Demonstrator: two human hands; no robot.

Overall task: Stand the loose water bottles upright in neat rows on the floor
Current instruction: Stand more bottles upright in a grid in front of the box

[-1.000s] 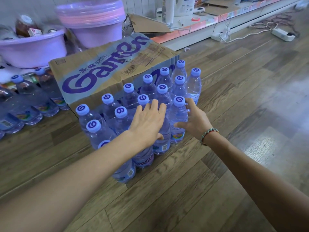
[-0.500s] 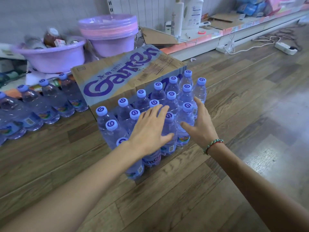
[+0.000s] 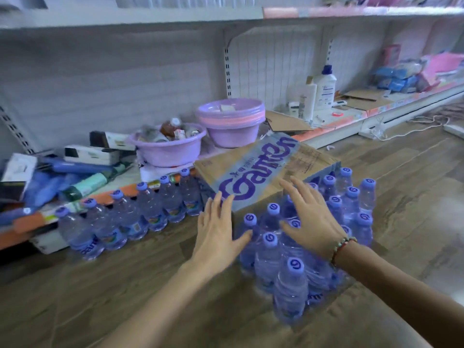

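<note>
Hands [image 3: 263,229] shifted left (both flat)

Both arms reach forward, left hand [image 3: 218,237] and right hand [image 3: 310,217] with fingers spread.

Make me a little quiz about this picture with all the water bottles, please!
1. True or false: the cardboard box stands behind the bottle cluster.
2. What holds the jars on the shelf: A) the purple basin, B) a basket, C) a bag?
3. Fill in: the bracelet is on the ____ wrist.

Key:
1. True.
2. A.
3. Right; both the left hand and right hand have straight fingers.
</note>
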